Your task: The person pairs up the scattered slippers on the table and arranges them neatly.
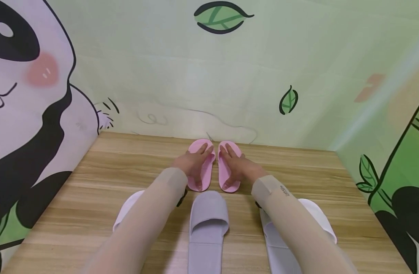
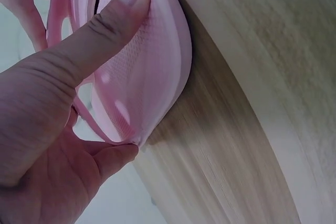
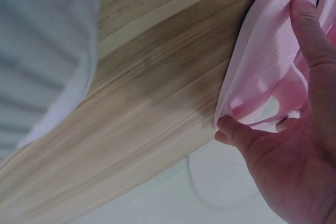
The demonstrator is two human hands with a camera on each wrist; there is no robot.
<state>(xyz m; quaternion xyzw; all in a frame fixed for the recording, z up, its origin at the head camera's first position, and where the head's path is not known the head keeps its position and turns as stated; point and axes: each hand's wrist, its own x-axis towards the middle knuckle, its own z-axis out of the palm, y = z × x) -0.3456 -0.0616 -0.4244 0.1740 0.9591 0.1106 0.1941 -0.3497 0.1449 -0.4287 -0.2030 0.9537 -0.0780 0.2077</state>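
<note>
Two pink slippers stand side by side on the wood-patterned floor, toes toward the wall. My left hand (image 1: 193,163) holds the left pink slipper (image 1: 208,171); its thumb lies on the insole near the heel, and the fingers reach over the strap. In the left wrist view, a fingertip touches the strap's lower side edge. Over the right pink slipper (image 1: 223,169), my right hand (image 1: 239,166) grips in a mirrored way, thumb on the insole (image 3: 268,45) and fingers at the strap's side. The palms partly cover both slippers in the head view.
Behind the pink slippers rises a pale green wall (image 1: 144,76) with leaf and panda drawings. Nearer me lies a grey slipper (image 1: 209,213). A white slipper (image 1: 128,207) is partly behind my left forearm; another white slipper (image 1: 317,213) and a grey one (image 1: 279,257) flank my right forearm.
</note>
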